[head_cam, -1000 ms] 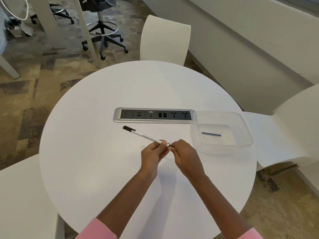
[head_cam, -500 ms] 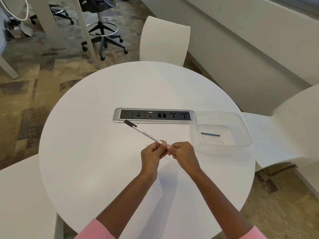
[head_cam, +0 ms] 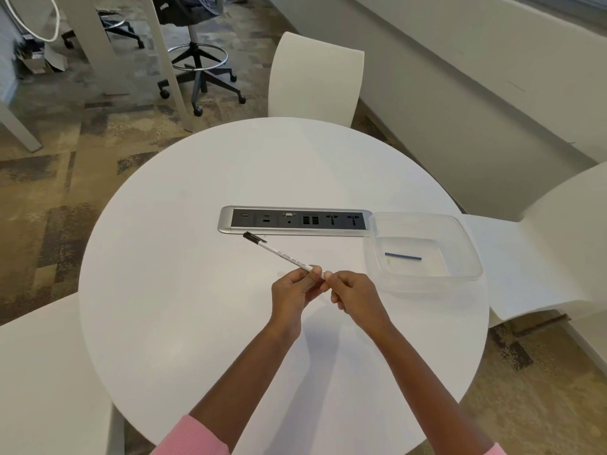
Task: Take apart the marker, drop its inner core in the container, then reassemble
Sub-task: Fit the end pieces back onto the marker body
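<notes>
A thin white marker (head_cam: 279, 253) with a black cap points up and to the left above the round white table (head_cam: 184, 290). My left hand (head_cam: 292, 293) grips its near end between thumb and fingers. My right hand (head_cam: 354, 292) is closed at the very tip of that same end, touching the left hand's fingers; what it pinches is hidden. A clear plastic container (head_cam: 460, 234) stands at the table's right side. A short dark blue core (head_cam: 403, 256) lies flat on its bottom.
A silver and black socket strip (head_cam: 295, 221) is set into the table's middle, just beyond the marker's cap and touching the container's left corner. White chairs stand at the far side (head_cam: 315, 80), the right (head_cam: 542, 244) and the near left (head_cam: 42, 372).
The marker's capped end has swung slightly up and to the right, toward the socket strip. Both hands stay together at its near end, shifted a little.
</notes>
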A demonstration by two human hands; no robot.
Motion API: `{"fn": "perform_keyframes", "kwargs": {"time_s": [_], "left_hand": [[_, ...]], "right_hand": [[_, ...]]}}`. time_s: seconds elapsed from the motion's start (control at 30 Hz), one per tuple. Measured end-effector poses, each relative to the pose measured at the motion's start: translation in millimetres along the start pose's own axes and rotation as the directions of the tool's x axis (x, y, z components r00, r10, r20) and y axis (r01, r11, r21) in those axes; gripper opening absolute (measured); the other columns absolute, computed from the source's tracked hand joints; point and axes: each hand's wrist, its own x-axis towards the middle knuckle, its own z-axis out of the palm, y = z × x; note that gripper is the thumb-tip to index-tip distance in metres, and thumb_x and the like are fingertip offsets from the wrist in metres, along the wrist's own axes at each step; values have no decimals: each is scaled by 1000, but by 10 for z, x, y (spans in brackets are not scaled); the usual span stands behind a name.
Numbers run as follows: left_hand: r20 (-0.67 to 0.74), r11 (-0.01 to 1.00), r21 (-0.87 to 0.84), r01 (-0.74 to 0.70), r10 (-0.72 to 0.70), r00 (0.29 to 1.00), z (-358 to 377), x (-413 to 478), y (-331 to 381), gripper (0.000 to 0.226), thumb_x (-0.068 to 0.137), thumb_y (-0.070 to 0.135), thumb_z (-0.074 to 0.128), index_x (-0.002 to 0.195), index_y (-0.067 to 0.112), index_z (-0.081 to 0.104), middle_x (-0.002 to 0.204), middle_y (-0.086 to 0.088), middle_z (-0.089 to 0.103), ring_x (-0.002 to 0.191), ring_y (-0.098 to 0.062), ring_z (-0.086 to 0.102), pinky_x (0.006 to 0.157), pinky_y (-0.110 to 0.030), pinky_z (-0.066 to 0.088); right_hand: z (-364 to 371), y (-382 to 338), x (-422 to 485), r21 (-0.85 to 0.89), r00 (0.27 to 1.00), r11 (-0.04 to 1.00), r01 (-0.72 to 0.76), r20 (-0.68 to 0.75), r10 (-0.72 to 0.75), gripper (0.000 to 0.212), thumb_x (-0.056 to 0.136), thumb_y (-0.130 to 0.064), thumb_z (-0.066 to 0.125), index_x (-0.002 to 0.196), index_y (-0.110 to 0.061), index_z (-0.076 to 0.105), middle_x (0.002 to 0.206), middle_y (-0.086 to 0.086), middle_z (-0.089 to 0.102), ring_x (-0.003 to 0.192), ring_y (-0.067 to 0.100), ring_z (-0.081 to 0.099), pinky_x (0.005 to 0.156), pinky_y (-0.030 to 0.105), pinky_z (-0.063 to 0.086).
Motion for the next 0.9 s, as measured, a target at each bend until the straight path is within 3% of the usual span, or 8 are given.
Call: {"fn": "perform_keyframes", "kwargs": {"time_s": [0.1, 0.2, 0.3, 0.37, 0.43, 0.5, 0.73, 0.9], "left_hand": [[-13, 999, -17, 27, -27, 1000, -3, 7, 16, 10, 86, 9, 60, 79, 5, 67, 65, -1, 69, 65, -9, 68, 69, -17, 56], [-7, 998, -24, 50, -50, 999, -17, 7, 23, 10, 86, 9, 60, 81, 6, 68, 69, -3, 70, 66, -10, 67, 68, -16, 56], [-2, 996, -39, 79, -79, 997, -28, 5, 33, 8, 85, 9, 61, 83, 7, 69, 73, -3, 71, 68, -11, 67, 69, -18, 57], [-14, 991, -100, 88, -90, 996, -46, 21, 64, 8, 86, 10, 60, 86, 7, 68, 73, -2, 72, 65, -10, 68, 65, -17, 57], [-30, 983, -167, 81, -87, 996, -80, 53, 110, 10, 88, 9, 57, 90, 6, 66, 70, 0, 73, 62, -9, 68, 62, -17, 57], [-33, 978, -194, 72, -80, 996, -112, 77, 151, 11, 89, 8, 54, 91, 5, 65, 68, 0, 73, 61, -9, 68, 61, -17, 57], [-26, 975, -211, 63, -70, 997, -142, 101, 180, 10, 90, 5, 53, 89, 1, 62, 85, -11, 67, 66, -10, 70, 61, -17, 57], [-19, 978, -206, 36, -41, 999, -141, 93, 185, 11, 91, 4, 50, 87, 2, 59, 70, -5, 73, 68, -11, 71, 62, -19, 57]], "right_hand": [[46, 75, -24, -297, 968, 936, 190, -103, -229, 19, 91, -26, 53, 80, -12, 59, 54, -9, 45, 51, 6, 45, 51, 18, 34], [65, 156, -1, -394, 933, 880, 264, -127, -337, 15, 90, -22, 54, 89, -8, 59, 61, -8, 48, 56, 8, 44, 52, 14, 32], [79, 215, 12, -488, 890, 808, 330, -125, -439, 18, 92, -20, 50, 89, -6, 60, 76, 8, 60, 63, 18, 49, 56, 23, 38], [73, 247, 16, -543, 845, 752, 373, -136, -517, 23, 91, -24, 46, 85, -6, 61, 72, 11, 60, 59, 22, 51, 52, 30, 40], [52, 272, 27, -597, 807, 702, 388, -147, -572, 30, 89, -29, 41, 81, -8, 60, 67, 9, 59, 54, 23, 51, 48, 26, 38], [34, 285, 29, -641, 786, 663, 387, -147, -601, 30, 88, -30, 39, 81, -10, 60, 66, 7, 59, 55, 21, 52, 49, 17, 31], [51, 275, 83, -674, 757, 621, 400, -140, -639, 28, 88, -26, 40, 82, -9, 61, 67, 7, 60, 58, 22, 54, 50, 26, 39], [79, 237, 130, -626, 782, 664, 407, -136, -608, 29, 85, -20, 42, 73, -3, 63, 62, 12, 58, 54, 27, 53, 59, 28, 35]]}}
